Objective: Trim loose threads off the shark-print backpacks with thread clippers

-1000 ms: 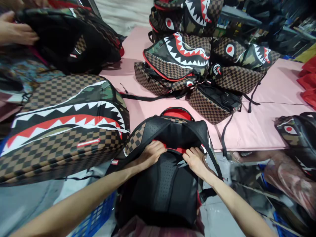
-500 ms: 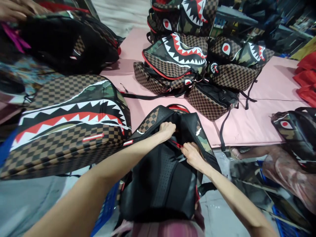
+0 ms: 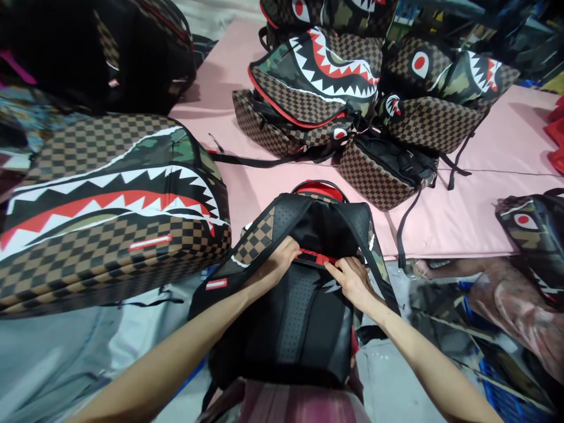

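The left hand and right hand, forearms converging, pinch the red fabric edging of the black padded backpack at 6 o'clock. A brown-checkered shark-mouth backpack occupies 9 o'clock.

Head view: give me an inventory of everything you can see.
black backpack: 1, black with red edging, front centre
shark-mouth backpack: 1, brown check, left
dark backpack: 1, upper left
piled bags: several, check and camouflage, on table
table: 1, pink, centre
camouflage bag: 1, right edge
red items: count unclear, right edge
crate: 1, blue, lower right
blades: silvery, by right hand
left hand, right hand: bare, on black backpack
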A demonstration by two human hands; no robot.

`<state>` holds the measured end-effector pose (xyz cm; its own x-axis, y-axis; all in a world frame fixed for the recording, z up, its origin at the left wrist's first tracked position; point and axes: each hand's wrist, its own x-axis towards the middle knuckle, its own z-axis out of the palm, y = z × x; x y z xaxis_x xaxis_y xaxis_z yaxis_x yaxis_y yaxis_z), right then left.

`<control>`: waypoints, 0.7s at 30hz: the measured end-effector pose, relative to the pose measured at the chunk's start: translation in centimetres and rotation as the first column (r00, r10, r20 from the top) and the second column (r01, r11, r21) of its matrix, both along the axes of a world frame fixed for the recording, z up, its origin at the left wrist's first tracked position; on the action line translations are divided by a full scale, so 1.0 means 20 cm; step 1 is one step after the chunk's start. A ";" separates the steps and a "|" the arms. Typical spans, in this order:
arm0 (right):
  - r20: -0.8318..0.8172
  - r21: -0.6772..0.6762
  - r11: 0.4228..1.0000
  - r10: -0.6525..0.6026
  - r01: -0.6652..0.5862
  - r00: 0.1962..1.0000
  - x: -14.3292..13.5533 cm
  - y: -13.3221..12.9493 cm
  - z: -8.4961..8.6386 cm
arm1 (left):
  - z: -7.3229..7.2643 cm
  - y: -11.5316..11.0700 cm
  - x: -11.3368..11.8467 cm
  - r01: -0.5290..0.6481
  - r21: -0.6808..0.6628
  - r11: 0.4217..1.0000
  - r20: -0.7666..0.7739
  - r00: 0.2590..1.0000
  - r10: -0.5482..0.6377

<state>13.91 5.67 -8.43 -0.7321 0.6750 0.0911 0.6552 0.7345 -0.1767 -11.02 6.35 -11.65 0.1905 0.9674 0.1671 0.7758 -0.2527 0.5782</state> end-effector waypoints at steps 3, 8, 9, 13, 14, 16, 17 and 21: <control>0.030 0.010 1.000 0.012 -0.013 0.999 0.00 -0.02 -0.02 | -0.03 -0.07 -0.01 0.027 0.059 0.998 -0.036 0.999 -0.025; 0.051 0.018 1.000 0.018 -0.019 0.999 -0.02 -0.04 -0.03 | -0.06 -0.12 -0.03 0.057 0.065 0.996 -0.076 0.996 -0.052; 0.051 0.012 1.000 0.013 -0.014 0.999 -0.02 -0.04 -0.03 | -0.06 -0.12 -0.03 0.059 0.062 0.996 -0.079 0.995 -0.054; 0.020 -0.033 0.999 -0.012 0.013 1.000 -0.01 -0.03 -0.01 | -0.04 -0.13 -0.02 0.061 0.059 0.996 -0.080 0.995 -0.056; -0.012 -0.052 0.999 -0.014 0.013 1.000 -0.01 -0.01 0.00 | -0.03 -0.13 -0.02 0.060 0.062 0.996 -0.078 0.995 -0.055; -0.113 -0.106 0.994 -0.031 0.019 0.993 -0.02 0.03 0.03 | -0.01 -0.13 -0.02 0.063 0.060 0.996 -0.079 0.995 -0.058; -0.160 -0.130 0.991 -0.058 0.037 0.985 -0.04 0.06 0.06 | 0.01 -0.13 -0.01 0.066 0.054 0.996 -0.084 0.995 -0.061; -0.058 -0.229 0.961 -0.173 0.155 0.983 -0.17 0.19 0.16 | 0.06 -0.13 -0.01 0.055 0.031 0.998 -0.105 0.993 -0.051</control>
